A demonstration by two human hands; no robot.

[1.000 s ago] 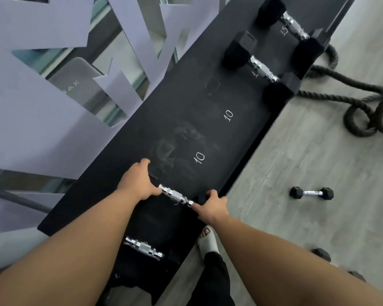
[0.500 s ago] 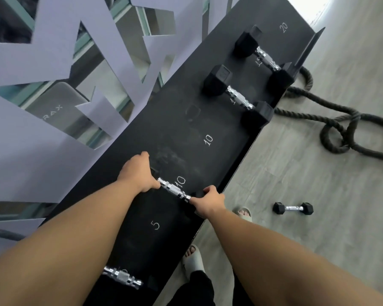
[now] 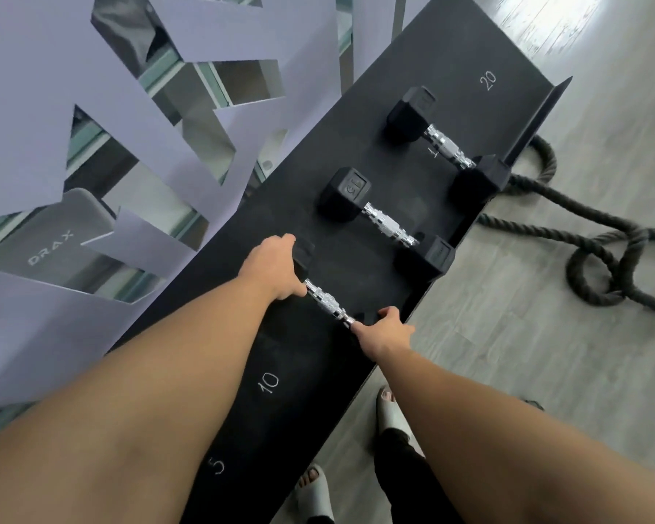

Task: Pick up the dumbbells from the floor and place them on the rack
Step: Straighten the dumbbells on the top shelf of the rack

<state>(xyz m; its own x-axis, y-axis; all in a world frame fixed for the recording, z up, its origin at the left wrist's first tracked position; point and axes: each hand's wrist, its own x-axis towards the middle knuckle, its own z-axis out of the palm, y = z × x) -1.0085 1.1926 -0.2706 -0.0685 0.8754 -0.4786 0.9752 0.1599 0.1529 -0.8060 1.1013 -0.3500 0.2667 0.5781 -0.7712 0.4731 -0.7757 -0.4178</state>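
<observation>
A black hex dumbbell with a chrome handle [image 3: 328, 301] lies across the black rack shelf [image 3: 356, 164], just beyond the chalked "10". My left hand [image 3: 277, 268] is closed over its far head and my right hand [image 3: 384, 332] over its near head at the shelf's front edge. Two larger black dumbbells rest on the shelf farther along: the closer dumbbell [image 3: 388, 225] right beside the held one, and the farther dumbbell [image 3: 447, 147] near the chalked "20".
A thick black battle rope [image 3: 598, 255] coils on the grey wood floor right of the rack. A lilac cut-out wall panel [image 3: 46, 119] stands behind the shelf. My feet in pale sandals [image 3: 388, 414] are by the shelf's front edge.
Both hands have slid the dumbbell along the shelf, past the two "10" marks toward the larger dumbbells. The view shifted; the small dumbbell on the floor is out of sight.
</observation>
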